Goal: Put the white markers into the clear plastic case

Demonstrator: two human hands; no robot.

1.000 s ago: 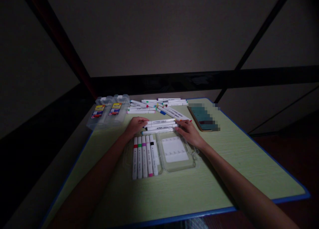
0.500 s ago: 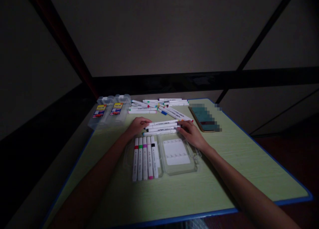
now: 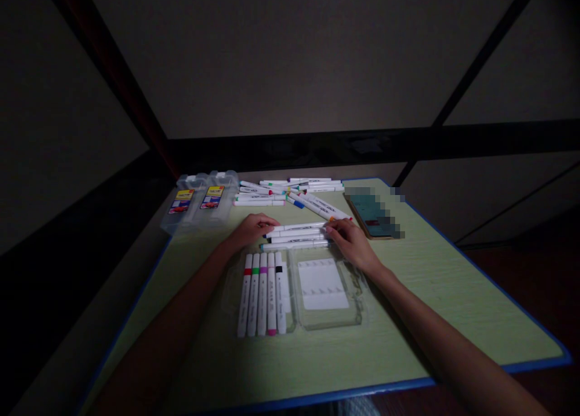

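Several white markers (image 3: 299,236) lie crosswise in a small group behind an open clear plastic case (image 3: 328,319). At the left end of that group, my left hand (image 3: 254,230) has its fingers closed on the marker ends. My right hand (image 3: 353,242) grips the opposite ends, its fingers bent around them. Inside the case's left half, upright markers (image 3: 258,295) sit side by side with red, green, purple, pink and black bands. A white card (image 3: 322,283) lies in the right half.
Two closed translucent cases (image 3: 211,214) with yellow labels stand at the back left. Loose markers (image 3: 317,204) are scattered along the far side. A phone-like flat object (image 3: 374,214), partly pixelated, rests at right. The green table (image 3: 408,319) has a blue edge.
The open case with its markers has slid slightly toward me. Both hands and the markers between them have shifted a little, staying close to the same spot.
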